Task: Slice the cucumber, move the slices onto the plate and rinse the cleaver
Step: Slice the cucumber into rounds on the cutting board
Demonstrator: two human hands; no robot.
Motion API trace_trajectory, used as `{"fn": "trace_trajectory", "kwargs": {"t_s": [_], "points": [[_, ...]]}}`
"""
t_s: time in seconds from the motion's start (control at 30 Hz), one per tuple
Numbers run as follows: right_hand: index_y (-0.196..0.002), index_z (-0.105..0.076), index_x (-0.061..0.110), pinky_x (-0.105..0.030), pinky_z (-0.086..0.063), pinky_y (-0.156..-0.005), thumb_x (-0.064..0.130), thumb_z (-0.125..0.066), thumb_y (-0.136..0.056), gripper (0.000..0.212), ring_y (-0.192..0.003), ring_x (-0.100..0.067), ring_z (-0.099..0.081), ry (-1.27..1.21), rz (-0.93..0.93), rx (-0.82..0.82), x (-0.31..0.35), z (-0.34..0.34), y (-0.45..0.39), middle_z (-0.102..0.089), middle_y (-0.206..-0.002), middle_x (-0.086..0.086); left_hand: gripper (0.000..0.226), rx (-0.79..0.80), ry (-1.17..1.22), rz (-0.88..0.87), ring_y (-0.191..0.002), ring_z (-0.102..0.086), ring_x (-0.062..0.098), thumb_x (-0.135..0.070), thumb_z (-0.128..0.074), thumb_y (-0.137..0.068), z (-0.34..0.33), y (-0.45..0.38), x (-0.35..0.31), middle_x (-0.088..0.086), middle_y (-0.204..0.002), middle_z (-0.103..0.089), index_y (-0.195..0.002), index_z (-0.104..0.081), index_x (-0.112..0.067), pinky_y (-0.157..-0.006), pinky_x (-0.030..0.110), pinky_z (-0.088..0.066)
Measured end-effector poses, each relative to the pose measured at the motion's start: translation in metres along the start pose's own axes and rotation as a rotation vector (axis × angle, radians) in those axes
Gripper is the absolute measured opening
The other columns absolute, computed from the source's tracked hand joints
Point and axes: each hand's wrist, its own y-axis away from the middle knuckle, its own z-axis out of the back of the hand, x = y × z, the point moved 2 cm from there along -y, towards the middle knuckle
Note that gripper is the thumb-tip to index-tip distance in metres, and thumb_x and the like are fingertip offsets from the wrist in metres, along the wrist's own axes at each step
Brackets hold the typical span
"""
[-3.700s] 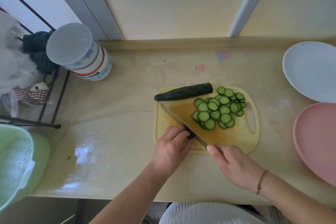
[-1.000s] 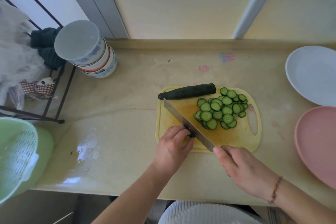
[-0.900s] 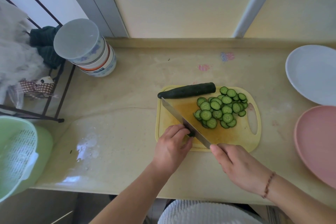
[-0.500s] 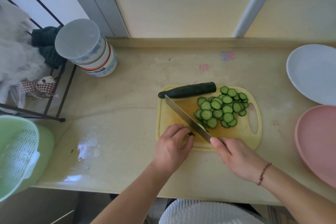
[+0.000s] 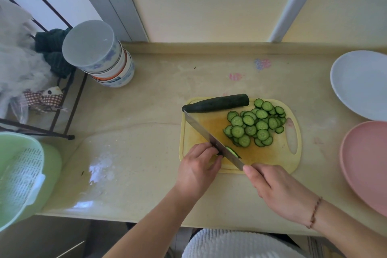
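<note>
1. Almost fully cut cucumber stub (image 5: 217, 151) at the near left of the cutting board (image 5: 272, 159), mostly hidden under curled left hand (image 5: 198, 168) fingers pinching it.
2. Cleaver (image 5: 211, 139) just right of those fingertips, blade diagonal across the board, fresh slice (image 5: 231, 151) leaning on its right face.
3. Right hand (image 5: 274, 190) wrapped round the handle at the board's near edge.
4. Pile of slices (image 5: 256, 124) farther right; second cucumber (image 5: 215, 102) along the far edge.
5. White plate (image 5: 360, 84) and pink plate (image 5: 368, 163) on the right, nearer the right hand.
</note>
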Motion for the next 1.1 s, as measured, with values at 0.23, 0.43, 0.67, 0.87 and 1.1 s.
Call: {"fn": "trace_trajectory", "kwargs": {"t_s": [0.23,0.43,0.67,0.87,1.1], "points": [[-0.068,-0.048,0.012,-0.03,-0.038,-0.051,0.062,-0.02,-0.088,0.061,-0.047,-0.007,-0.04,0.004,0.0,0.02,-0.004,-0.011,-0.017,-0.047,-0.055,0.002,0.016,0.008,-0.008,0.002,-0.085,-0.067,0.018,-0.021,-0.067,-0.087,-0.002,0.0,0.001,0.001,-0.095,-0.071,-0.087,-0.075,-0.008,-0.074,0.029,-0.057],[-0.066,-0.046,0.019,-0.033,-0.043,-0.057,0.064,-0.016,-0.087,0.058,-0.054,-0.014,-0.048,0.033,0.022,0.017,-0.01,-0.013,-0.031,-0.051,-0.058,0.001,0.016,0.016,-0.007,0.007,-0.086,-0.067,0.017,-0.021,-0.067,-0.088,-0.002,-0.001,0.001,0.002,-0.096,-0.07,-0.089,-0.075,-0.008,-0.074,0.028,-0.057],[-0.066,-0.047,0.017,-0.028,-0.038,-0.05,0.066,-0.017,-0.085,0.06,-0.049,-0.01,-0.043,0.032,0.018,-0.008,-0.014,-0.011,-0.03,-0.05,-0.056,0.002,0.012,0.021,0.011,0.021,-0.087,-0.066,0.018,-0.019,-0.069,-0.087,0.001,0.005,0.002,0.002,-0.097,-0.068,-0.09,-0.073,-0.008,-0.075,0.028,-0.057],[-0.064,-0.045,0.018,-0.036,-0.043,-0.054,0.068,-0.025,-0.085,0.058,-0.047,-0.012,-0.044,0.047,0.006,-0.002,-0.014,0.007,-0.018,-0.047,-0.053,0.004,0.016,0.071,0.022,0.057,-0.09,-0.063,0.017,-0.02,-0.074,-0.084,0.0,0.004,0.001,0.003,-0.101,-0.064,-0.094,-0.069,-0.008,-0.076,0.023,-0.054],[-0.063,-0.048,0.02,-0.019,-0.03,-0.04,0.069,-0.03,-0.088,0.057,-0.041,-0.011,-0.045,0.182,0.058,-0.157,-0.026,0.044,0.01,-0.045,-0.045,-0.001,0.018,0.025,0.041,0.051,-0.091,-0.059,0.01,-0.023,-0.074,-0.084,0.002,0.006,0.005,0.003,-0.1,-0.063,-0.09,-0.068,-0.007,-0.077,0.012,-0.051]]}}
